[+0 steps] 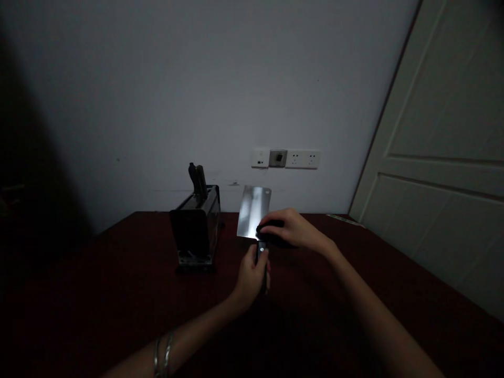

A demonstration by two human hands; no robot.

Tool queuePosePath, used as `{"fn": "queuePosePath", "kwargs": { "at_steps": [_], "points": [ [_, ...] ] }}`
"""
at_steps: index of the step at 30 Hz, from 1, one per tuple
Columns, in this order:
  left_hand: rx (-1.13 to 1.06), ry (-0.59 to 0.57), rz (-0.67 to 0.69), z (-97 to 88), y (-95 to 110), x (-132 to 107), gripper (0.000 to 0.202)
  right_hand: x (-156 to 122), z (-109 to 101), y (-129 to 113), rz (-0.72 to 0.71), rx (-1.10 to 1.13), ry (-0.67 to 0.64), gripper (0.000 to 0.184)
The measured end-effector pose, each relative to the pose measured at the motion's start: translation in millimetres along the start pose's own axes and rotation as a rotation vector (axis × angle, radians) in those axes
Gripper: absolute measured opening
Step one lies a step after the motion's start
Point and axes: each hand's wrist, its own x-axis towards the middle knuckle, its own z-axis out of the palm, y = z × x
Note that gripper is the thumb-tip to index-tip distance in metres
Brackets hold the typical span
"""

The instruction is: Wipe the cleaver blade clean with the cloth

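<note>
Two silver-coloured bangles (pixel 168 350) circle a person's left forearm (pixel 208 328), reaching in from the lower edge over a dark red table (pixel 129 299) in a dimly lit room. The left hand (pixel 249 275) wraps its fingers around the black handle of a cleaver (pixel 253 210), thumb laid along it near a rivet, while the broad blade points up and away, its corner hole at top right. At the blade's lower right, the right hand (pixel 291 227) pinches a dark item (pixel 277 240) between thumb and fingers, its nature lost in the gloom; whether it touches the steel cannot be told. To the left, well apart from the cleaver, stands a black-and-metal knife holder (pixel 192 233) with dark handles (pixel 196 178) rising from its top. Behind, sockets (pixel 302 159) and a grey plate (pixel 277 158) line a pale wall (pixel 177 84), with a panelled door (pixel 441 178) at right
</note>
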Motion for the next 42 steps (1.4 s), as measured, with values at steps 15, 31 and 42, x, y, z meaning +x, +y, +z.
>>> {"fn": "queuePosePath", "kwargs": {
  "at_steps": [15, 31, 42],
  "points": [
    [-0.045, 0.007, -0.066, -5.5, 9, 8, 0.038, -34, -8, 54, 0.148, -0.329, 0.059, 0.019],
    [-0.058, -0.013, -0.038, -6.5, 17, 6, 0.041, -75, 84, 57, 0.088, -0.664, -0.199, 0.021],
    [-0.221, -0.171, -0.079, -12.2, 39, 4, 0.035, -77, 65, 17, 0.124, -0.345, -0.011, 0.025]
  ]
}}
